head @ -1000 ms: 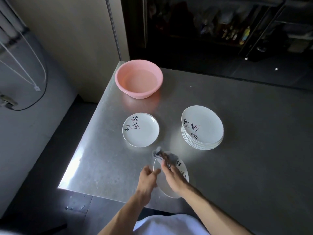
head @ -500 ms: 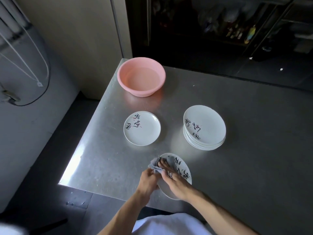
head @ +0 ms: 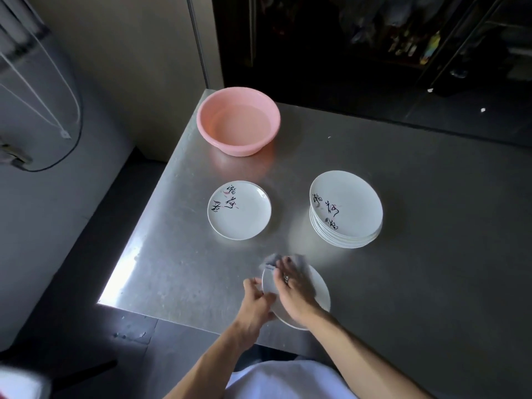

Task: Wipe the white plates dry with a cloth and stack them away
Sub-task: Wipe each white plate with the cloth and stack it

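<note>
Near the table's front edge, my left hand [head: 257, 300] grips the left rim of a white plate [head: 318, 292] and holds it tilted. My right hand [head: 293, 289] presses a grey cloth [head: 272, 260] onto the plate's face, fingers stretched over it. The cloth is blurred and sticks out past the plate's far rim. A single white plate [head: 239, 210] with black brush writing lies flat at mid-table. To its right stands a stack of several white plates [head: 346, 210] with the same writing.
A pink basin [head: 238, 120] holding water sits at the steel table's [head: 431, 254] far left corner. The table's left and front edges drop to a dark floor. A wall with cables is at the left, dark shelving beyond the table.
The right hand has swept the cloth across the held plate, now covering the writing that showed half a second ago. The plate has turned slightly in the left hand. The other plates have not moved.
</note>
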Motion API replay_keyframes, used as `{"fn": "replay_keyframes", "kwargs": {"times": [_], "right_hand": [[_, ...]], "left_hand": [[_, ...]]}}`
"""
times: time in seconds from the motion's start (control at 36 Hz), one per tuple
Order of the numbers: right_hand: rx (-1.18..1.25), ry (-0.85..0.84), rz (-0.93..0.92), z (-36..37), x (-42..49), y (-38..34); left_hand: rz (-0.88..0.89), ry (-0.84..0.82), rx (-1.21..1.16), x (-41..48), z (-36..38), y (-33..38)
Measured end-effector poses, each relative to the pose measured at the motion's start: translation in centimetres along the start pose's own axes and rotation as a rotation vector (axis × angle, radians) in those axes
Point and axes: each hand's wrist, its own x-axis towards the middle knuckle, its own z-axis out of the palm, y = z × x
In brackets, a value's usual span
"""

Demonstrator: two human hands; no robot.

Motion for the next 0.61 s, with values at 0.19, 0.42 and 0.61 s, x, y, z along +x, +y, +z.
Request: {"fn": "replay_keyframes", "kwargs": {"times": [0.19, 0.42, 0.61], "right_hand": [[-0.008, -0.009, -0.020, 1.5, -1.0, 0.9], [-0.177, -0.004, -0.065, 0.2, -1.1, 1.7], [-0.180, 0.094, 0.153, -0.4, 0.1, -0.5]], "left_hand": [[0.027, -0.109, 0.087, -0.1, -0.2, 0.5], [0.053, -0.079, 0.028, -0.1, -0.6, 0.1], [0.076, 0.056, -0.029, 0.6, -0.9, 1.1]]}}
